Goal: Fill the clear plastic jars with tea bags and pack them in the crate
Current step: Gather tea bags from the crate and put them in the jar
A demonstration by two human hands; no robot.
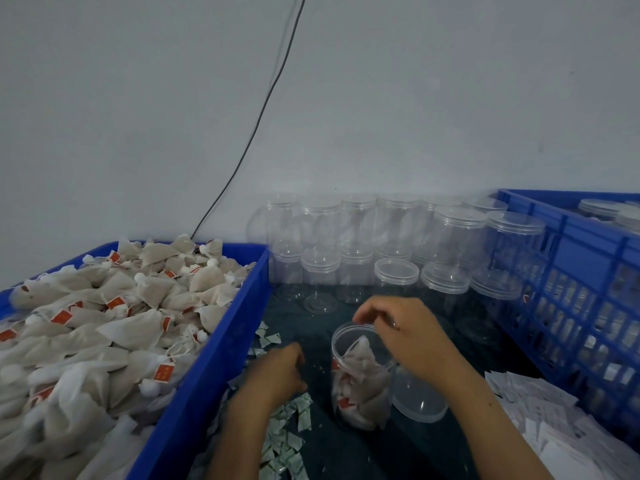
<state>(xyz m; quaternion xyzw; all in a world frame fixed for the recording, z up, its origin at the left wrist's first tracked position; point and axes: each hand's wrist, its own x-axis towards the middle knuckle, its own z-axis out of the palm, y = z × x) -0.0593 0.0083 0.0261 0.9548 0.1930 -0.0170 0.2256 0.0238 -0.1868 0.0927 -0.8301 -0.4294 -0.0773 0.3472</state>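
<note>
Occlusions / crops
Blue tray (214, 362) cut by left and bottom edges; crate (568, 271) cropped right; left hand (277, 372) fingertips blurred, grip unreadable

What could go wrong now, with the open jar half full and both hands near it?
1. The open jar seems to lean, and the right hand is at its rim; a nudge might tip it and spill tea bags.
2. The loose lid lies under the right forearm and could be knocked away.
</note>
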